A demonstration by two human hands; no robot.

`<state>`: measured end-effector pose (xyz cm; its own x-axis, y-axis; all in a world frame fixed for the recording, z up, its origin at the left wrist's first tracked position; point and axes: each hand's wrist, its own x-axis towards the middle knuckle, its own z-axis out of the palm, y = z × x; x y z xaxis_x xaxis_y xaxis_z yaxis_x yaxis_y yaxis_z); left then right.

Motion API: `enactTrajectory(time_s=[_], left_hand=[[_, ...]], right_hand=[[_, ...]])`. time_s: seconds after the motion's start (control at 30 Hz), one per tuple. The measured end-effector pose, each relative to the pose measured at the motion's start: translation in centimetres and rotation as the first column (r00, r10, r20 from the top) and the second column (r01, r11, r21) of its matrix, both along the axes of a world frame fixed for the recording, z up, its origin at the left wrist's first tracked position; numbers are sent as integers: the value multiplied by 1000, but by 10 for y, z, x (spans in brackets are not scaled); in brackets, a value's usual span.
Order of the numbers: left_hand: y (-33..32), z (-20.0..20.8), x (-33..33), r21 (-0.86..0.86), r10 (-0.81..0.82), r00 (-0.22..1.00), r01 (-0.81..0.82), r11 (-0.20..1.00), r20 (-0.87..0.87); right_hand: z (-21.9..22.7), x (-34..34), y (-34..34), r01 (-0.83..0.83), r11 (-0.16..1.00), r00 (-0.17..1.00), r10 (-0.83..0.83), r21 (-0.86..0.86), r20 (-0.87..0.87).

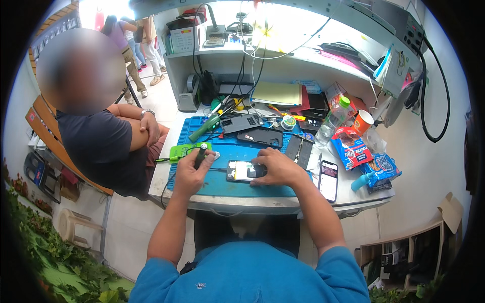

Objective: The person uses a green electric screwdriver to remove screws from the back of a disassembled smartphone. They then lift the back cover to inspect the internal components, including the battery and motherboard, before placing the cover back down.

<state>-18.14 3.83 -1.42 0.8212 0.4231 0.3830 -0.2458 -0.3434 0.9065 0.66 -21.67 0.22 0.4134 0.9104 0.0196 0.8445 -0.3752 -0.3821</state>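
My left hand (191, 171) is closed around a tool with a dark green cylindrical handle (201, 155) and a pale end cap; its exact kind is unclear. It is held upright over the blue work mat (217, 188), left of an opened smartphone (242, 170). The phone lies flat with its insides showing, a pale battery-like block and a dark part. Across the phone's right end rests my right hand (275, 168), fingers curved over its edges and gripping it. A bright green box-like item (182, 151) is just beyond my left hand.
Phone back covers (260, 136), cables and tools crowd the mat's far side. At right lie a lit phone (328, 181), snack packets (351, 147), a clear bottle (331, 121) and an orange cup (362, 121). A person (96, 146) with folded arms sits at left.
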Motion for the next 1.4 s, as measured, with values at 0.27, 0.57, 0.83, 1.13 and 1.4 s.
enactTrajectory(time_s=[0.27,0.57,0.83,1.13,1.4], left_hand=[[-4,33,20,254,-71,987,107,961,-146],[-9,25,27,485,-59,965,181,855,-256],[7,53,42,100,-118,993,116,988,14],[11,20,91,272,-183,948,254,928,-261],[-19,33,127,306,-120,989,141,941,-88]], right_hand=[[4,-1,-1,-37,999,999,37,13,35],[-8,4,-3,-72,993,995,65,89,71],[-17,-2,-6,-44,982,997,33,183,66],[-41,-41,-27,13,909,973,-108,416,206],[-60,-84,-44,197,705,932,-350,681,92]])
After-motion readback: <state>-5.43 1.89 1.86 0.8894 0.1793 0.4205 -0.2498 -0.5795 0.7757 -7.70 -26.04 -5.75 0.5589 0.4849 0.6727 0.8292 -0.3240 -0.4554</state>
